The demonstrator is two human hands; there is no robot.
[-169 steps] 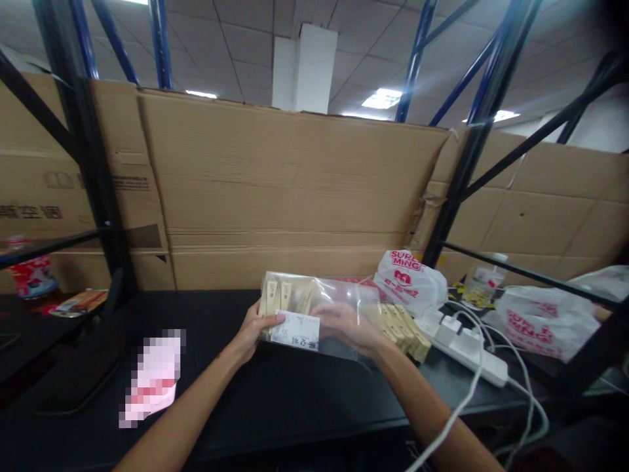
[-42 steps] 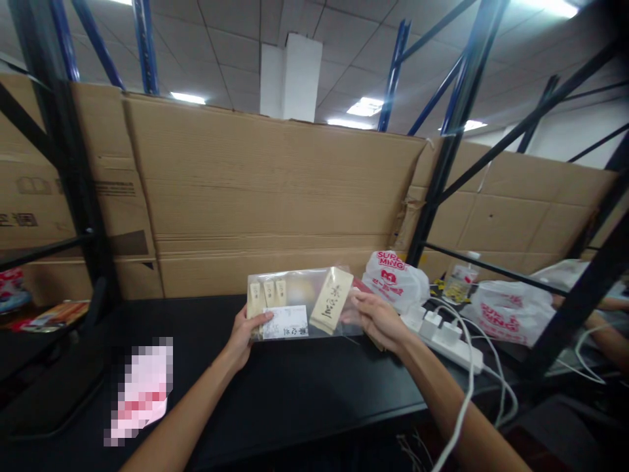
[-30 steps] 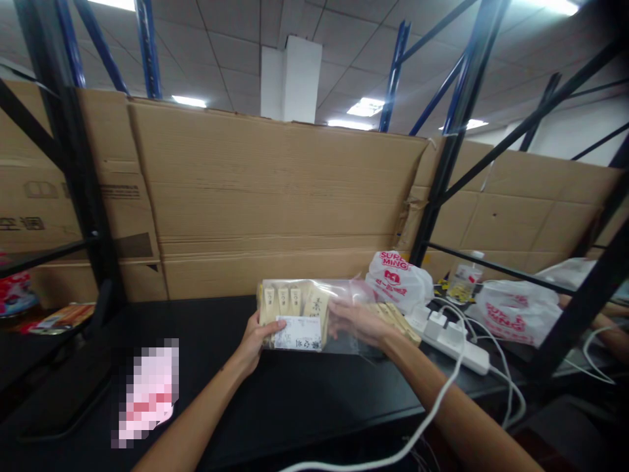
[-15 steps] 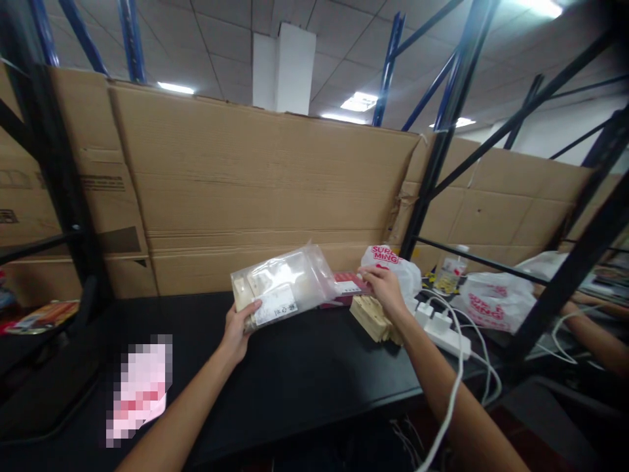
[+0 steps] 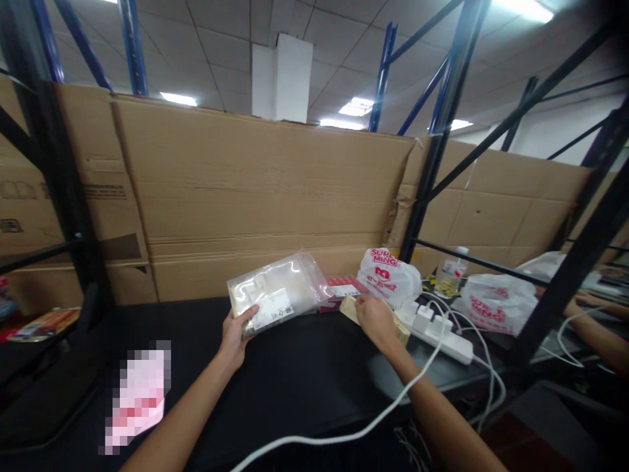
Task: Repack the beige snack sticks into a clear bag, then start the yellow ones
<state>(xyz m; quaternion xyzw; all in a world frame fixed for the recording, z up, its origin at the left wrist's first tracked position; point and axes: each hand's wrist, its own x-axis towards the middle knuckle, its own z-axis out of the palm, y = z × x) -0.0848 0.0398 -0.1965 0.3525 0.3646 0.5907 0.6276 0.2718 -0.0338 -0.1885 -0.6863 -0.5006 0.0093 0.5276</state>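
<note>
My left hand [image 5: 236,335] grips the lower left end of a clear plastic bag [image 5: 299,278], thumb on top beside a white printed label [image 5: 273,308]. Pale, flat contents show inside the bag's left part. On the black table, a stack of beige flat pieces [image 5: 348,309] lies under my right hand [image 5: 377,319]. The fingers are closed at its upper edge, and the hand covers much of it. A red box [image 5: 346,285] with a white label lies just behind the stack, partly covered by the bag.
White plastic bags [image 5: 388,278] with red print stand at the back right. A white power strip [image 5: 447,341] with plugs and cables sits right of my right hand, one cable crossing my forearm. Cardboard [image 5: 275,183] walls the back; black rack posts [image 5: 426,190] flank it. Another person's arm [image 5: 597,334] shows far right.
My right hand has come down from above the red box onto the beige stack. The white cable has swung left across the table's front. The bag in my left hand has shifted slightly down.
</note>
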